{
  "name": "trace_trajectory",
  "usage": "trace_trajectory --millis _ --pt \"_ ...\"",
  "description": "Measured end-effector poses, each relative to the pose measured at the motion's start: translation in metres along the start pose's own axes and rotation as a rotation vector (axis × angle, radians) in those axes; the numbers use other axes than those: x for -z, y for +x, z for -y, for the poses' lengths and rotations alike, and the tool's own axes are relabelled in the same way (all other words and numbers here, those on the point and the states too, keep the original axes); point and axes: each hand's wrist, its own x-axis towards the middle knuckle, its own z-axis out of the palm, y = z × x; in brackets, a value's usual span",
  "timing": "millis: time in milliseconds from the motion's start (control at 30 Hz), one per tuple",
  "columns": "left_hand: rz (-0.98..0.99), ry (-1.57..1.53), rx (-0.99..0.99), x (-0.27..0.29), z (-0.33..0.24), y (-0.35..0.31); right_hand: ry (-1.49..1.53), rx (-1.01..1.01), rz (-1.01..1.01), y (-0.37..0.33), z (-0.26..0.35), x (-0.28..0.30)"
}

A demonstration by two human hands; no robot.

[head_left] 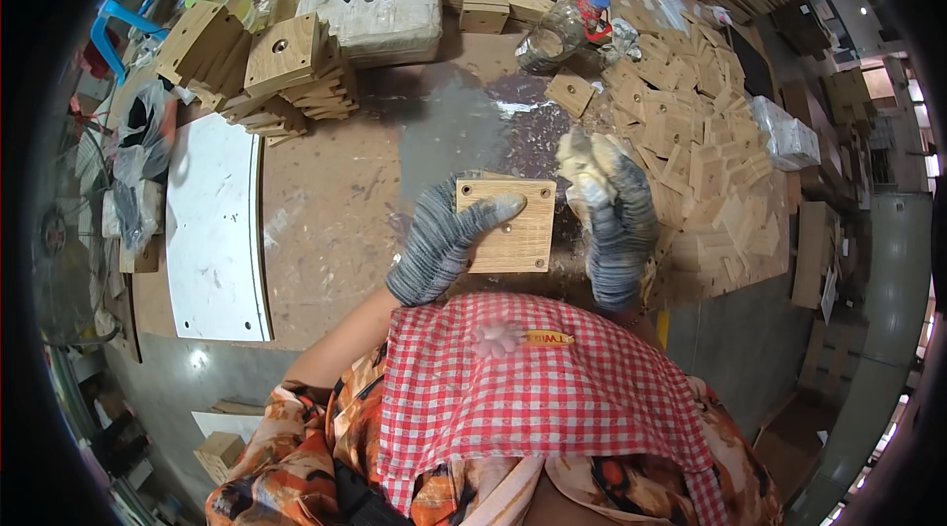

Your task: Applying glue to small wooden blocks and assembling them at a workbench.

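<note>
A square wooden plate point(518, 242) with holes at its corners and one near its middle is in my left hand point(435, 238), just in front of my chest. My left thumb lies across its face, and the fingers behind it are hidden. Another wooden edge peeks out behind its top. Beside the plate, to the right and apart from it, my right hand point(614, 205) is raised with its fingers curled together. What they hold, if anything, does not show. Both hands wear grey knit gloves with pale, worn fingertips.
Loose wooden plates point(681, 121) cover the table's right side in a heap. Stacked wooden plates point(286, 57) stand at the far left, near a wrapped block point(380, 13). A white curved panel point(212, 230) lies left; a clear plastic bottle point(554, 36) lies at the back.
</note>
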Motion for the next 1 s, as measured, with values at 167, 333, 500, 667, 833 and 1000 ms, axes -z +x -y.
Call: trace_trajectory --millis 167,333,500,667,833,1000 --pt "0.009 -0.030 -0.025 -0.002 0.003 0.002 0.316 -0.070 0.010 -0.009 0.017 -0.004" --pt "0.019 0.026 0.017 -0.003 0.002 0.003 0.150 -0.018 0.010 -0.008 0.006 -0.011" --pt "-0.013 0.061 -0.012 0.000 0.005 0.004 0.313 -0.077 -0.032 -0.001 0.009 0.000" --pt "-0.016 -0.029 -0.049 -0.002 0.006 0.008 0.181 0.058 0.134 -0.010 0.015 -0.003" --pt "-0.055 -0.065 -0.018 0.002 0.002 0.009 0.001 0.214 0.167 -0.011 0.024 0.001" --pt "-0.077 -0.117 -0.113 0.003 -0.001 0.015 -0.018 0.267 0.178 -0.028 0.010 0.001"
